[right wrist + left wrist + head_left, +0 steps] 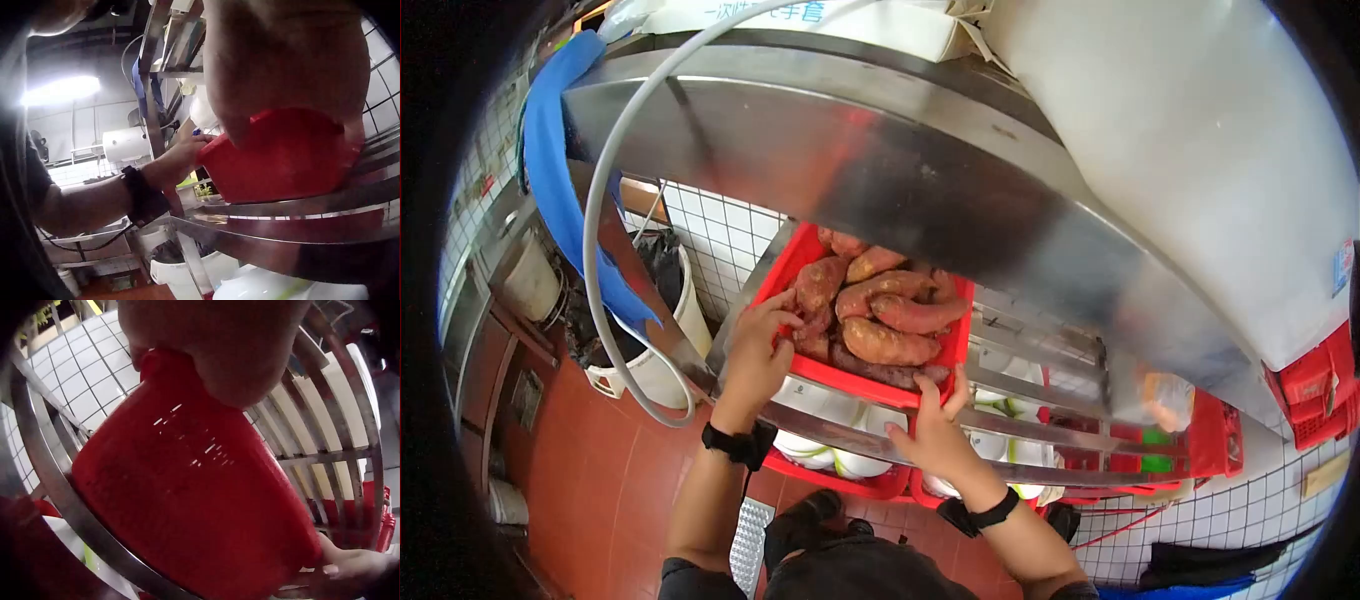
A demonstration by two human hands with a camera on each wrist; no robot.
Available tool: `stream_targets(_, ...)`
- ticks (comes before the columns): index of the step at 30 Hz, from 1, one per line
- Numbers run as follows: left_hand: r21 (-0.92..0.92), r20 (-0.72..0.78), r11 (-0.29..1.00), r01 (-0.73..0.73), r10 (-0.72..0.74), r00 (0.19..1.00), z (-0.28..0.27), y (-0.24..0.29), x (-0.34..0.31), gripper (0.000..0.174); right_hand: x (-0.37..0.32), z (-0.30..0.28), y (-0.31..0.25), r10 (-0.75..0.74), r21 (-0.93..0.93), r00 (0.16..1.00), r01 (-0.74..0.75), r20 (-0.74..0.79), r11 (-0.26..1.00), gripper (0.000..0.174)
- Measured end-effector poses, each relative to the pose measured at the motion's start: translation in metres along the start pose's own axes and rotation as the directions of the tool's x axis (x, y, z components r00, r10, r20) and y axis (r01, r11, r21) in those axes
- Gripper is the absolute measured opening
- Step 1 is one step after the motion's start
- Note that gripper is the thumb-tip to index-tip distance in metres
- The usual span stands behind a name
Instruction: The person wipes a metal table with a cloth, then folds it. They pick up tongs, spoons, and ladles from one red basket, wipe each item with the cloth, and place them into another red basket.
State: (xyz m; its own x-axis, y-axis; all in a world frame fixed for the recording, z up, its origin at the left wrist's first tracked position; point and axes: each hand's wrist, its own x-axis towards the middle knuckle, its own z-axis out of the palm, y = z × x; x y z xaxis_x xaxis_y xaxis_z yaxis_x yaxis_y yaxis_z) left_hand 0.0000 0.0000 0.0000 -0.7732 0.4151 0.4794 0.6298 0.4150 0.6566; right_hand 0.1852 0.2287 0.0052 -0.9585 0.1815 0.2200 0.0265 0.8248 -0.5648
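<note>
A red plastic basket (855,385) full of reddish-brown sweet potatoes (890,342) sits at a slatted metal rack, below an upper steel shelf. My left hand (752,358) grips its left rim, with fingertips over the edge by the potatoes. At the near right corner, my right hand (938,438) holds the rim with the thumb on top. The left wrist view shows the basket's slotted red underside (194,487), tilted above a metal bar. From the right wrist, the basket's wall (281,159) shows between both hands, close over the rack's rails.
The steel shelf (880,160) overhangs the basket's far side. More red baskets with white-and-green items (862,455) stand on the level below. A white bin (685,330) with a black liner stands at the left, and a grey hose (600,190) loops down there.
</note>
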Motion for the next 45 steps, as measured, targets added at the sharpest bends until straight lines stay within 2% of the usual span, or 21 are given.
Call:
stream_targets(3,0.034,-0.053,0.990,0.138,-0.136,0.989,0.003,0.009,-0.046,0.038,-0.035,-0.002,-0.017,0.083,-0.041,0.994,-0.080,0.073,0.996,0.079)
stream_targets(6,-0.057,-0.382,0.997,0.047,-0.065,0.922,0.013,-0.034,0.024,0.035,0.034,0.016,-0.004,-0.045,0.096,0.998,0.050,-0.048,0.994,0.073)
stream_targets(10,0.019,-0.287,1.000,0.003,0.002,0.958,0.000,-0.044,0.028,0.033,-0.007,-0.025,0.020,-0.077,0.086,0.997,0.079,-0.023,0.993,0.070)
stream_targets(12,0.010,-0.284,1.000,-0.019,0.021,0.959,0.002,-0.044,0.023,0.033,-0.061,-0.046,0.046,0.046,0.362,0.996,-0.015,-0.078,0.932,0.064)
stream_targets(14,-0.058,-0.387,0.998,-0.030,0.005,0.922,0.012,-0.047,0.025,0.027,-0.126,-0.060,0.069,0.396,0.456,0.907,-0.296,-0.140,0.839,0.041)
stream_targets(15,-0.082,-0.434,0.996,-0.045,0.005,0.901,0.015,-0.048,0.023,0.023,-0.175,-0.048,0.113,0.407,0.507,0.867,-0.222,-0.288,0.833,0.028)
stream_targets(17,-0.293,-0.492,0.954,-0.069,-0.088,0.866,0.022,-0.060,0.020,0.021,-0.281,-0.015,0.184,0.709,0.647,0.589,-0.373,-0.388,0.665,0.014)
stream_targets(19,-0.001,-0.525,1.000,-0.025,0.020,0.851,0.014,-0.046,0.017,0.021,-0.345,-0.002,0.182,0.707,0.571,0.486,-0.421,-0.513,0.704,0.005)
stream_targets(23,0.211,-0.542,0.974,0.083,0.046,0.839,0.011,-0.071,0.001,0.018,-0.450,0.052,0.185,0.976,0.751,0.160,-0.624,-0.149,0.217,0.006)
stream_targets(25,0.244,-0.517,0.968,0.063,0.075,0.853,0.022,-0.023,-0.013,0.017,-0.554,0.110,0.228,0.968,0.636,0.142,-0.771,0.209,-0.024,0.018)
stream_targets(27,0.298,-0.506,0.952,0.072,0.093,0.858,0.030,0.013,-0.036,0.017,-0.665,0.176,0.229,0.791,0.399,0.595,-0.765,0.139,0.505,0.035)
stream_targets(29,0.204,-0.382,0.978,0.043,0.039,0.923,0.035,0.033,-0.065,0.019,-0.495,0.023,0.193,0.822,0.599,0.396,-0.564,-0.410,0.569,0.030)
stream_targets(32,0.275,-0.084,0.953,-0.128,0.157,0.984,0.046,0.052,-0.138,0.022,-0.579,0.046,0.200,0.815,0.484,0.467,-0.656,-0.342,0.579,0.028)
stream_targets(34,0.250,0.247,0.952,-0.179,0.116,0.962,0.038,0.067,-0.192,0.021,-0.617,0.092,0.243,0.888,0.204,0.460,-0.868,-0.016,0.453,0.039)
stream_targets(35,0.164,0.426,0.980,-0.109,0.030,0.904,0.028,0.083,-0.217,0.019,-0.637,0.117,0.261,0.881,0.133,0.449,-0.892,0.151,0.432,0.036)
stream_targets(37,0.199,0.415,0.866,0.459,-0.499,0.761,0.027,0.046,-0.295,0.012,-0.657,0.151,0.300,0.773,0.211,0.361,-0.933,0.522,0.293,0.035)
stream_targets(39,0.643,0.306,0.745,0.177,-0.461,0.833,0.028,-0.143,-0.517,0.023,-0.664,0.166,0.364,0.526,0.343,0.159,-0.899,0.835,-0.272,0.039)
stream_targets(40,0.704,0.351,0.629,0.331,-0.712,0.608,0.005,-0.128,-0.556,0.023,-0.654,0.169,0.398,0.435,0.314,0.113,-0.850,0.893,-0.424,0.043)
stream_targets(41,0.755,0.382,0.532,0.383,-0.832,0.403,-0.020,-0.105,-0.597,0.024,-0.633,0.161,0.402,0.420,0.284,0.099,-0.868,0.902,-0.407,0.043)
stream_targets(42,0.786,0.396,0.468,0.405,-0.883,0.251,-0.040,-0.092,-0.641,0.024,-0.591,0.150,0.402,0.649,0.426,0.153,-0.858,0.745,-0.287,0.040)
stream_targets(45,0.808,0.424,0.356,0.469,-0.904,-0.046,-0.069,-0.059,-0.744,0.026,-0.468,0.085,0.357,0.870,0.548,0.282,-0.836,0.405,0.016,0.032)
